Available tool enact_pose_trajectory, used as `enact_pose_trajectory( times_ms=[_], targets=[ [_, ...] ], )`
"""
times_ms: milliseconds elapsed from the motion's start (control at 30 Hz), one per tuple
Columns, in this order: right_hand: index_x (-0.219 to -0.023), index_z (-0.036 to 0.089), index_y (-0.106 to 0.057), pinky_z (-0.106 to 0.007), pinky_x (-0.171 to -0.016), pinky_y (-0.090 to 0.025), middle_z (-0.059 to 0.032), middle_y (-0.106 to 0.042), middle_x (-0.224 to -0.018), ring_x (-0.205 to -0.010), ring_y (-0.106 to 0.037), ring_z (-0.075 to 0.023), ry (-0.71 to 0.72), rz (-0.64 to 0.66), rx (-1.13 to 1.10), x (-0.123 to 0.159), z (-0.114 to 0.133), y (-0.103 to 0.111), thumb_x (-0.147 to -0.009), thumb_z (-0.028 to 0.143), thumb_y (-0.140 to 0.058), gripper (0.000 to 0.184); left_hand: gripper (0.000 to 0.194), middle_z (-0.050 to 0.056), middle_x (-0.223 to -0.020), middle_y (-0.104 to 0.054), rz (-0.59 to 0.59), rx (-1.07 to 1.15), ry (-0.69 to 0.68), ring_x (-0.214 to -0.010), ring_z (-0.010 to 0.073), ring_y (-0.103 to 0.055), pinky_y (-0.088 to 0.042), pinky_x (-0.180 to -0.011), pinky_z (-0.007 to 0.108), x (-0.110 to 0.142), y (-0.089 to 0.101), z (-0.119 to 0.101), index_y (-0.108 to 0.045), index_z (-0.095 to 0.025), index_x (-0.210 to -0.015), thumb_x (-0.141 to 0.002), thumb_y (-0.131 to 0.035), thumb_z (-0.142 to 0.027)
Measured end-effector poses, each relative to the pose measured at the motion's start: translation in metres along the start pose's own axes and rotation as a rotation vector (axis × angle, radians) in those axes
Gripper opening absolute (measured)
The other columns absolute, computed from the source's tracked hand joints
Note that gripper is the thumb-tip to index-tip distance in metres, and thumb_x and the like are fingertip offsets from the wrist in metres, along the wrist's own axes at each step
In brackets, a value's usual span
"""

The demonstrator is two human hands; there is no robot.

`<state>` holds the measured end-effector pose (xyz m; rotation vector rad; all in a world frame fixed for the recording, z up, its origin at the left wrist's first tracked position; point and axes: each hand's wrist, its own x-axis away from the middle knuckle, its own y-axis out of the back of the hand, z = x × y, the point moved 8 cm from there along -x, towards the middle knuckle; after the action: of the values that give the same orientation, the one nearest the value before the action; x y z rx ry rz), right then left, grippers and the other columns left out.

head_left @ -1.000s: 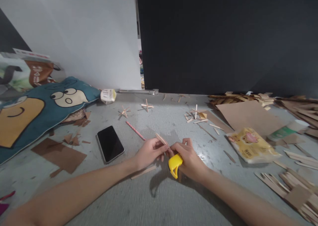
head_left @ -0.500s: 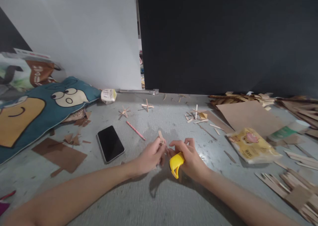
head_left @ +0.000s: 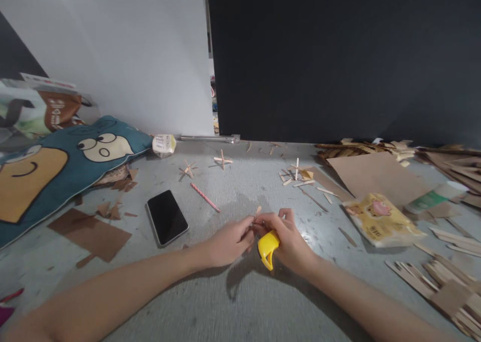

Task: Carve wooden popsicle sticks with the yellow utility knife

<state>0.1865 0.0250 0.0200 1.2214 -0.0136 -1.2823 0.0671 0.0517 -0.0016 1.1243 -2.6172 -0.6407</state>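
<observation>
My left hand (head_left: 231, 242) is closed in a pinch, its fingertips meeting those of my right hand over the middle of the table. Between them pokes up the pale tip of a wooden craft stick (head_left: 258, 210); the rest of it is hidden by the fingers. My right hand (head_left: 287, 237) is closed around a yellow tool with a loop-shaped handle (head_left: 268, 249). Its working end is covered by the hand, so I cannot tell its exact kind. Beyond my left hand lies a pink twisted-pattern pencil-like stick (head_left: 205, 197).
A phone (head_left: 167, 218) and brown cardboard (head_left: 92, 234) lie left, near a teal cushion (head_left: 108, 146). Small crossed-stick pieces (head_left: 223, 159) stand toward the back. At right are a yellow packet (head_left: 379, 219), a bundle of craft sticks (head_left: 443, 287) and a cardboard sheet (head_left: 376, 177).
The craft stick has turned and moved right, with less of it showing above the fingers. My left hand has moved slightly right against my right fingertips. The yellow tool shifted a little right.
</observation>
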Motion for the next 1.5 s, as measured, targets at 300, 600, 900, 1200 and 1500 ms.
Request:
enact_pose_trajectory(
  times_ms=[300,600,900,1200,1500],
  targets=[
    [-0.116,0.026,-0.054,-0.041,-0.084,-0.037,0.0029,-0.075,-0.081,-0.065,-0.067,-0.0183,-0.003,0.051,-0.005,0.0007,-0.0026,-0.0035,-0.100,0.012,-0.057,0.021,0.022,0.002,-0.083,-0.066,-0.021,0.017,0.002,-0.073,0.0166,-0.058,-0.043,-0.065,0.028,-0.0003,0.0000,-0.0010,-0.064,-0.020,-0.112,-0.103,-0.049,-0.031],
    [-0.125,0.027,-0.055,-0.040,-0.086,-0.034,0.0059,-0.072,-0.075,-0.061,-0.063,-0.0166,0.018,0.024,-0.063,-0.0002,0.0013,-0.0020,-0.103,0.014,-0.055,0.026,0.021,0.005,-0.093,-0.071,0.023,0.032,-0.022,-0.082,0.0192,-0.063,-0.048,-0.072,0.031,0.0014,-0.0022,-0.0075,-0.063,-0.020,-0.116,-0.101,-0.052,-0.030],
    [-0.115,0.025,-0.055,-0.040,-0.085,-0.035,0.0015,-0.078,-0.088,-0.070,-0.070,-0.0177,0.005,0.028,-0.010,0.0017,-0.0033,-0.0034,-0.099,0.011,-0.058,0.021,0.025,0.006,-0.095,-0.072,0.011,0.019,-0.031,-0.084,0.0205,-0.065,-0.047,-0.073,0.032,0.0006,-0.0022,-0.0055,-0.063,-0.020,-0.121,-0.103,-0.050,-0.032],
    [-0.105,0.023,-0.055,-0.040,-0.086,-0.033,-0.0035,-0.081,-0.096,-0.073,-0.072,-0.0184,-0.010,0.003,0.015,0.0009,-0.0027,-0.0019,-0.102,0.013,-0.054,0.010,0.024,0.007,-0.097,-0.073,-0.023,0.003,-0.054,-0.089,0.0222,-0.067,-0.048,-0.074,0.032,-0.0005,0.0007,-0.0090,-0.065,-0.021,-0.119,-0.102,-0.050,-0.029],
    [-0.105,0.023,-0.051,-0.040,-0.085,-0.033,-0.0023,-0.080,-0.095,-0.070,-0.071,-0.0179,-0.004,0.028,0.028,0.0005,-0.0026,-0.0038,-0.099,0.008,-0.053,0.016,0.028,0.007,-0.095,-0.072,-0.014,-0.018,-0.030,-0.081,0.0201,-0.064,-0.045,-0.069,0.030,0.0000,0.0004,-0.0090,-0.065,-0.020,-0.123,-0.102,-0.051,-0.031]
  ],
)
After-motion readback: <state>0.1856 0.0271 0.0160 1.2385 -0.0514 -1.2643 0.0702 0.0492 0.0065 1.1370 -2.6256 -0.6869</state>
